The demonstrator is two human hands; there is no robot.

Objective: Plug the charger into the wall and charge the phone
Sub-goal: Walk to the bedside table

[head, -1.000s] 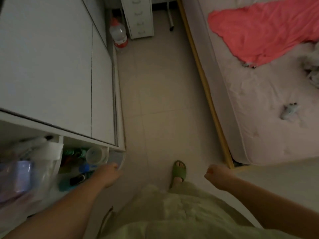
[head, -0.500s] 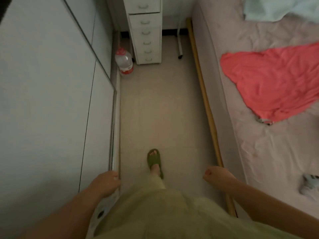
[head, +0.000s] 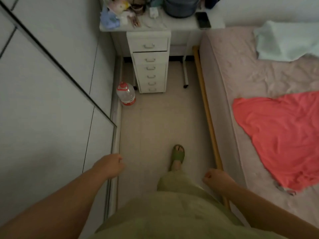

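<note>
A dark phone [head: 203, 20] lies flat on the right end of a white desk [head: 216, 23] at the far end of the aisle. A small white charger block [head: 153, 12] with a thin white cable sits near the desk's middle. My left hand [head: 110, 165] hangs low beside the wardrobe edge, its fingers curled in with nothing in them. My right hand [head: 216, 178] is a loose fist near the bed's wooden rail, also holding nothing. Both hands are far from the desk.
A white drawer unit [head: 150, 66] stands under the desk. A large water bottle [head: 126, 94] sits on the floor by the white wardrobe [head: 51, 100]. A bed [head: 250, 75] with a red cloth [head: 283, 133] fills the right. Clutter and a dark pot [head: 180, 6] crowd the desk.
The view has moved forward down the aisle and tilted up, bringing the desk, phone and charger into sight. Both hands stay curled at my sides.
</note>
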